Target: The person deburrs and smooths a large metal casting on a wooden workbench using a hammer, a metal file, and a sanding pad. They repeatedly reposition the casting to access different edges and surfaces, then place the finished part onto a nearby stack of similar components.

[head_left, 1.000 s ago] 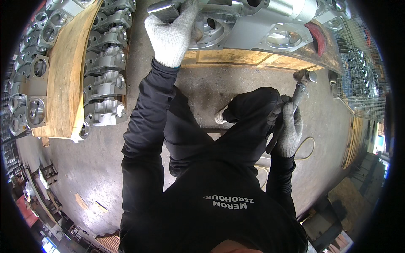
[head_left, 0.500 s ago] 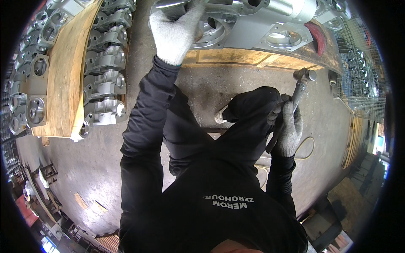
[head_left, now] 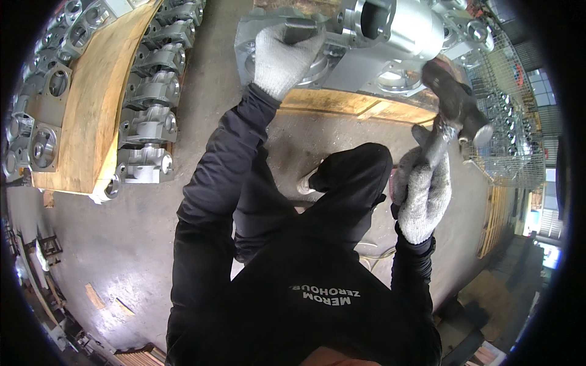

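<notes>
Whitish-knit-gloved L hand [head_left: 284, 61] is curled round a dark bar-shaped metal piece [head_left: 300, 30] over the L end of the big silver cast-metal housing [head_left: 351, 72]; R hand [head_left: 422, 195], gloved alike, is wrapped round a dark metal hammer [head_left: 455, 108], head nr housing's R end. Below housing: yellowish wooden frame [head_left: 342, 102]; well to its L, a row of silver castings [head_left: 149, 126].

A lane of floor [head_left: 213, 76] is running down the upper left between the row of castings [head_left: 152, 91] and the left sleeve [head_left: 235, 134], leaving passage for a hand. At upper centre, a large grey casting [head_left: 421, 30] is standing right of the left hand [head_left: 284, 61], obstructing sideways travel. At upper right, the hammer [head_left: 458, 110] in the right hand [head_left: 424, 201] is crossing the gap between the wooden stand [head_left: 360, 105] and wire mesh [head_left: 519, 146]. Lower down, a bent knee [head_left: 360, 161] is narrowing the central space.
</notes>
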`<state>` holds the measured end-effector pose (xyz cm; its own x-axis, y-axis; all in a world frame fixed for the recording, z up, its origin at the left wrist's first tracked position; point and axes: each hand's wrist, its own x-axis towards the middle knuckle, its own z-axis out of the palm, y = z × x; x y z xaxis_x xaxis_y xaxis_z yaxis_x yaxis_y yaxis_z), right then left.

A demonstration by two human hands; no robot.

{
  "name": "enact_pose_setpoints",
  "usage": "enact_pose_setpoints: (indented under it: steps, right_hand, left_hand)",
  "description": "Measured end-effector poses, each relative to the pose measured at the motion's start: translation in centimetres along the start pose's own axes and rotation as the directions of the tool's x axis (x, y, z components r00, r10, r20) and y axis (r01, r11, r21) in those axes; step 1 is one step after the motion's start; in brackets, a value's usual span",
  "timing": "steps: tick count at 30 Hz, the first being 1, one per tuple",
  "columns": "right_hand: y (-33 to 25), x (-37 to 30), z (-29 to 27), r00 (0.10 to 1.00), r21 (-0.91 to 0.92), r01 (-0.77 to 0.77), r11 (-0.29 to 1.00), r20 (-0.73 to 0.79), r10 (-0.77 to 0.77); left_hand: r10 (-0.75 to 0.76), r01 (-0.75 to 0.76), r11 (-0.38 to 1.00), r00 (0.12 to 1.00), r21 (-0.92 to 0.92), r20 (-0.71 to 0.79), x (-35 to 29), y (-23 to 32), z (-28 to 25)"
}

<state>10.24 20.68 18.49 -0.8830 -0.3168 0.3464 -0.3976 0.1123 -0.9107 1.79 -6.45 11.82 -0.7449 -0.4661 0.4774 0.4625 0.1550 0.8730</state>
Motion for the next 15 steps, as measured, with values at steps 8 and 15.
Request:
enact_pose_setpoints:
  steps: [8, 15]
  right_hand:
    - [-5.9, 5.4, 2.1, 0.964, -0.229, 0.036, 0.973, 0.263, 0.026]
    - [-6.4, 7.7, 3.9, 0.963, -0.22, 0.2, 0.955, 0.224, -0.15]
  left_hand:
    - [0.006, 0.0, 0.996, 0.998, 0.09, -0.069, 0.3, -0.2, 0.8]
    - [0.015, 0.001, 0.977, 0.997, 0.213, -0.072, 0.0, -1.9, 0.8]
